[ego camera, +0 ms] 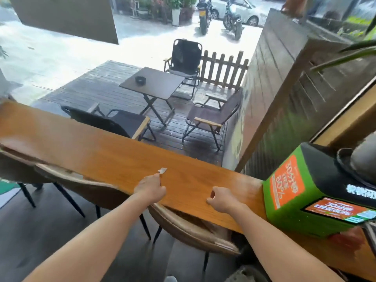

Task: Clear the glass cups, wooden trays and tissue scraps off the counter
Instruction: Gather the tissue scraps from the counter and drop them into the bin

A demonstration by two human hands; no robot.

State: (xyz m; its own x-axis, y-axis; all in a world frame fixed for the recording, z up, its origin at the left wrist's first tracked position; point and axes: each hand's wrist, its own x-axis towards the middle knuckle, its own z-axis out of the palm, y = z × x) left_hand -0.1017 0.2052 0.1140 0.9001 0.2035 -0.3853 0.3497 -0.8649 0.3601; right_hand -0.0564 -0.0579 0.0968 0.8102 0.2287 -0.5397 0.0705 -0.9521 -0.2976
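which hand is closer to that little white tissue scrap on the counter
Left. The left hand has its fingertips at the tissue scrap; the right hand rests on the counter, off to the scrap's right.

One tissue scrap (162,170) is seen on one wooden counter (97,153), above which two bare hands are counted, the left hand (150,187) and the right hand (222,197). One green box (289,192) is placed at the counter's end. Two brown chairs (195,228) are tucked beneath. Outside, one folding table (152,82), one ashtray (140,79), three folding chairs (186,55) and two motorcycles (233,21) are counted.
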